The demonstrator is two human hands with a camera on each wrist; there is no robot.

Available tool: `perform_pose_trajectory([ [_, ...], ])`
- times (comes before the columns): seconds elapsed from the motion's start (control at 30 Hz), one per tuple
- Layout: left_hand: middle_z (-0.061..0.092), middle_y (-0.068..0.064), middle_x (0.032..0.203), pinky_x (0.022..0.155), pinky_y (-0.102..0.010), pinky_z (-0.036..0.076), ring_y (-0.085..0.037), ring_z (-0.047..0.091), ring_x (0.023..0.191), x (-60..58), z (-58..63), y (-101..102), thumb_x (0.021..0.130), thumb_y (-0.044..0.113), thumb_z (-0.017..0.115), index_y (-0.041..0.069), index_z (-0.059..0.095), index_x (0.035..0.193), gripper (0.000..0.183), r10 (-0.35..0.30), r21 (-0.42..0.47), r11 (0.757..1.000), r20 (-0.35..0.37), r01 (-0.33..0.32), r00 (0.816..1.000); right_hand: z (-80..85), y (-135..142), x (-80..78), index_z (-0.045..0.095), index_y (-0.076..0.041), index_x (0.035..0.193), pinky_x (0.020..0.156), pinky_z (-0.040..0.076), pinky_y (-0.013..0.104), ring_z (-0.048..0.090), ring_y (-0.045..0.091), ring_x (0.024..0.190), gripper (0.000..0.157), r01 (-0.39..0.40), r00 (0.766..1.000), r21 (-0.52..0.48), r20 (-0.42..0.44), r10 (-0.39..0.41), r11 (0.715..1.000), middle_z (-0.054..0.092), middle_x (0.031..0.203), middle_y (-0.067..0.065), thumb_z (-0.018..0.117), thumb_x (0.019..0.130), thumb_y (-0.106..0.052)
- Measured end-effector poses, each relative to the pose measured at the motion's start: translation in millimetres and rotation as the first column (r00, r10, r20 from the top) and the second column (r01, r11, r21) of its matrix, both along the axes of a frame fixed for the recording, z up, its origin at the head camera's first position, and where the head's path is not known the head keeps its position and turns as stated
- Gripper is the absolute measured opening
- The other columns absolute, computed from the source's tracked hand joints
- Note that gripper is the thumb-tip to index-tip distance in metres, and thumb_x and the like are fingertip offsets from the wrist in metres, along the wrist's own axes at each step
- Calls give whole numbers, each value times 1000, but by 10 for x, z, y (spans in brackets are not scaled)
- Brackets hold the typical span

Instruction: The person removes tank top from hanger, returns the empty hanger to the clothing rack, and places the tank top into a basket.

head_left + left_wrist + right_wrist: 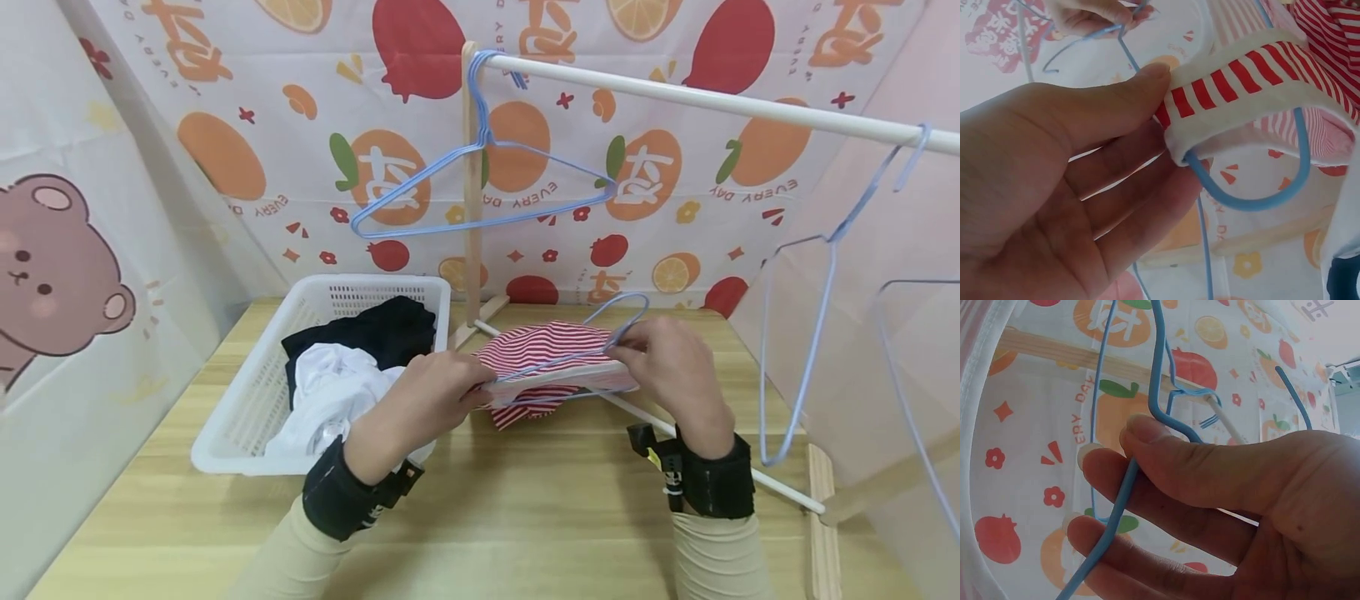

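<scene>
A red-and-white striped garment (551, 340) is held between both hands above the table. My left hand (427, 387) pinches the white-trimmed edge of its opening between thumb and fingers. In the left wrist view, the rounded end of a blue hanger (1254, 203) sticks out of that striped opening (1229, 84). My right hand (671, 367) pinches the same hanger near the base of its hook (626, 295). Thumb and fingertips meet on the bent blue wire (1155, 369) in the right wrist view. Part of the hanger is hidden by the cloth.
A white basket (225, 392) at left holds black cloth (375, 329) and white cloth (330, 392). Behind the hands stands a rack with a white rail (697, 96). Blue hangers (480, 223) hang at its left end, others (813, 358) at right. A white lower bar (780, 486) crosses the table.
</scene>
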State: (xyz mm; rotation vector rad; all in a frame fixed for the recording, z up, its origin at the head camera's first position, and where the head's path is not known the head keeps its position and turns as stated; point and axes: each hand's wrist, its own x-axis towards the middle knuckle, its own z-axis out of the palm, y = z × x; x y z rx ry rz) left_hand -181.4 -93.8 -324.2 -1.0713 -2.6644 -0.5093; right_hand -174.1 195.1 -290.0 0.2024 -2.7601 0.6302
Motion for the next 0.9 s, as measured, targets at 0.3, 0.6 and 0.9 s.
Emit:
perform_pose_trajectory([
  [0.3, 73, 5, 77, 55, -16, 41, -7, 50, 61, 99, 29, 45, 89, 17, 81, 14, 79, 98, 10, 3, -11, 1000, -32, -3, 999, 16, 11, 37, 82, -5, 92, 52, 38, 29, 60, 23, 72, 8, 7, 999, -45, -45, -9, 999, 78, 83, 11, 79, 89, -12],
  [0.6, 76, 3, 80, 55, -16, 43, -7, 53, 62, 121, 27, 54, 88, 16, 82, 13, 80, 100, 12, 16, -27, 999, -40, -17, 999, -9, 42, 25, 81, -2, 94, 54, 40, 28, 64, 29, 77, 9, 20, 998, -52, -64, -23, 998, 78, 88, 16, 75, 91, -8],
  [0.9, 77, 1, 82, 58, -17, 45, -8, 55, 63, 126, 26, 43, 87, 14, 83, 12, 81, 101, 14, 32, -25, 999, -28, -32, 999, -11, 98, 6, 81, -2, 95, 59, 40, 29, 65, 29, 77, 8, 15, 997, -66, -74, -20, 998, 79, 88, 17, 75, 91, -7],
])
